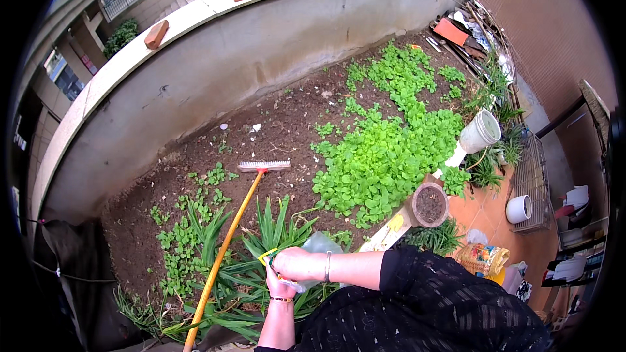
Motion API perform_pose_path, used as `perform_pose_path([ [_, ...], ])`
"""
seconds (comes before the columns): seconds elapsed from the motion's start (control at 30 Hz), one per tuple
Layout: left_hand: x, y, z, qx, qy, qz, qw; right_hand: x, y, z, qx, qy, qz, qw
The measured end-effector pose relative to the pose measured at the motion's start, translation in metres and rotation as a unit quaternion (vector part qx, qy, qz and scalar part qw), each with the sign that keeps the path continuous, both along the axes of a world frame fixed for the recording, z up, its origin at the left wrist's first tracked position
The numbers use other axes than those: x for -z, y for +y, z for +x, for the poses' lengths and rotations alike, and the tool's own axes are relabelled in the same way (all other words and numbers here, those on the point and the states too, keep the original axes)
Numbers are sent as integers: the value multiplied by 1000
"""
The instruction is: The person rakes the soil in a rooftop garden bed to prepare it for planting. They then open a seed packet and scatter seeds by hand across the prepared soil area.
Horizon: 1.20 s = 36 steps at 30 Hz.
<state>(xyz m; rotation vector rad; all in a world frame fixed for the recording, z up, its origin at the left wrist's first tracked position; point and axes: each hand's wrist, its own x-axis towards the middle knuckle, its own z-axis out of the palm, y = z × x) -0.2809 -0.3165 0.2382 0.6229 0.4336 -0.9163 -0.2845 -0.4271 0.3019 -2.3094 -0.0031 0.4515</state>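
My two hands are together over long strap-leaved plants (267,225) at the near edge of a soil bed. My left hand (276,285), below a beaded bracelet, is closed round a clear plastic bag (321,242). Against it, on the bag's side, sits my right hand (297,263) with its fingers curled in; whatever they grip is hidden. A small yellow and green loop (267,256) sticks out at the fingers, too small to name. Just left of my hands, a rake (226,242) with a long yellow handle lies slanting, its toothed head on the soil.
Leafy green seedlings (385,163) grow thickly right of centre. A curved concrete wall (261,52) bounds the bed, with two bricks on top. Along the right side stand a round soil-filled pot (430,205), a white bucket (481,132) and a wire cage (536,176).
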Motion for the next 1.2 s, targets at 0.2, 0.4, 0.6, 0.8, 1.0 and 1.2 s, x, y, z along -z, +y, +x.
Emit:
perform_pose_path([
  [0.2,13,3,1,7,34,30,999,4,-6,-7,-89,-55,-39,994],
  [0.4,20,13,20,47,-25,40,998,-27,-32,-5,51,-20,290,955],
  [0.6,32,38,15,27,-16,110,993,21,-84,-31,309,152,651,677],
  [0.8,24,62,5,49,-8,113,992,112,-136,-15,478,212,650,551],
  [1.0,17,67,-2,88,9,120,989,28,-386,132,623,-235,466,583],
  [1.2,18,71,-8,80,16,127,989,58,-351,114,549,-121,489,667],
])
